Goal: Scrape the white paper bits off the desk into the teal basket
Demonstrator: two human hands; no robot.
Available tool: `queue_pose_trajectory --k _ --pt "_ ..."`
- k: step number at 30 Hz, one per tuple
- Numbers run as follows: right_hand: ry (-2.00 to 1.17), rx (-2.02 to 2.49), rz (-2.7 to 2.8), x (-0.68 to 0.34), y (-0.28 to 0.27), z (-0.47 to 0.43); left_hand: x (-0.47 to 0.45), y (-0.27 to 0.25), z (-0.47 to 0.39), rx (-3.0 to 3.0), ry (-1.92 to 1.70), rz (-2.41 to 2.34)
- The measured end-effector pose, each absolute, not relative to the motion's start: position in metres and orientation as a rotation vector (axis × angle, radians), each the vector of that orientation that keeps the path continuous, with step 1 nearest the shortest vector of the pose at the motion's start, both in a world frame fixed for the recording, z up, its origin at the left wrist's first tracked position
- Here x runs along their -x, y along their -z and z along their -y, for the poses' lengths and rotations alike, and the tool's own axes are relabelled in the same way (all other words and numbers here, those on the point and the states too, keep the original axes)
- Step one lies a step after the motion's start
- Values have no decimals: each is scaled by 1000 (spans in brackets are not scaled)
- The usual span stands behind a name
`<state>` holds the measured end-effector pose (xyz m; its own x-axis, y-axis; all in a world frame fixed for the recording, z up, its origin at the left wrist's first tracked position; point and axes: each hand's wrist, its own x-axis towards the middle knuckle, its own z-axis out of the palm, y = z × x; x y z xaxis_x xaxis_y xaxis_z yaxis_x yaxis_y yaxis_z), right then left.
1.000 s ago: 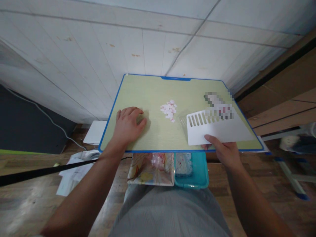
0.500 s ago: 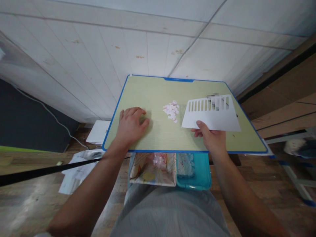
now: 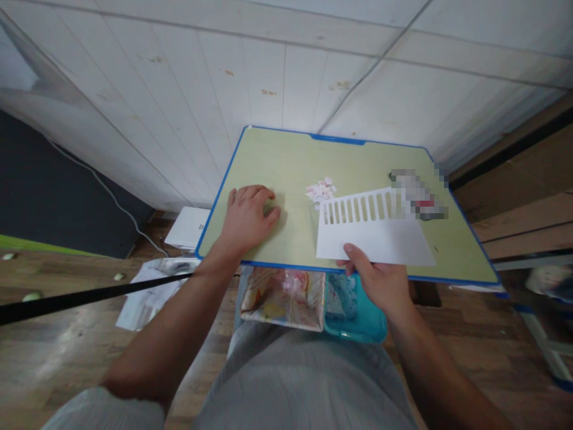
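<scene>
My left hand [image 3: 251,220] rests on the left side of the small blue-edged table [image 3: 286,161], its fingers loosely bent and the thumb apart, holding nothing. In my right hand [image 3: 380,283] is a white slotted sheet [image 3: 371,242], pinched at its near edge with the thumb on top. A row of long slots runs along the sheet's far side. Beyond its left corner lies a small heap of pale pink and white paper-like pieces [image 3: 321,189], partly overlapped by the sheet.
A pixelated object [image 3: 421,197] lies on the table's right side. Below the near edge sit a patterned fabric-lined box [image 3: 277,313] with pinkish contents and a turquoise plastic bin [image 3: 373,322]. A white panelled wall [image 3: 264,65] stands behind. A black strap [image 3: 111,295] crosses at left.
My right hand has drawn the slotted sheet nearer to me and leftward over the table, uncovering more of the pixelated object. The left hand stays in place on the table; the view has shifted slightly.
</scene>
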<state>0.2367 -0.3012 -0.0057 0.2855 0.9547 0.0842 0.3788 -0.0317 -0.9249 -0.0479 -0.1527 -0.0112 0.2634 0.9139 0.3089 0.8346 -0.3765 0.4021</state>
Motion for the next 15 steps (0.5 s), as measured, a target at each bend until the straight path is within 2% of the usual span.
queue_pose_trajectory --k 11,15 --pt "-808 1588 1214 -241 17 308 47 11 154 -2364 -755 -1645" --pt "-697 1526 1096 -252 9 284 47 10 155 -2363 -761 -1650"
